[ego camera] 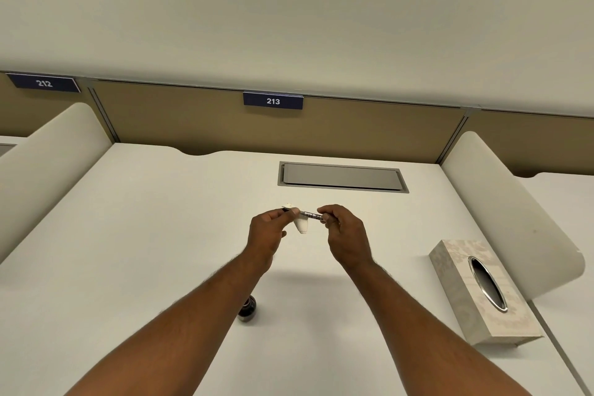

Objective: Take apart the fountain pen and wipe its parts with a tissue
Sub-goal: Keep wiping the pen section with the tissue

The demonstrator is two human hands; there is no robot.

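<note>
While both arms reach out over the white desk (160, 235), I see the slim metallic fountain pen part (311, 215) held level in the air between the two hands, above the middle of the desktop. Left hand (268, 235): fingers curled in, thumb and forefinger pinched on the pen's left end. Same grip also traps a small folded white tissue (302, 224), which hangs down just below the pen and pokes out above the fingertips. A dark tip shows at the far left of that pinch; too small for me to tell whether it's nib or section. Right hand (345, 235): fingers closed around the pen's right end, thumb underneath, knuckles up. Bare silvery length of the pen visible between the two grips. I can't tell whether the pieces are joined or already separated there.

On the desk, near edge, just beside the left forearm: small round dark ink bottle (247, 307), upright, partly hidden by the arm. Right side, well apart from the hands: pale rectangular tissue box (475, 309) with an oval metal-rimmed opening on top. Behind the hands, set flush into the desktop: grey rectangular cable hatch (342, 177), lid down. Tan partition at the back carries a blue number plate reading 213 (273, 101).
</note>
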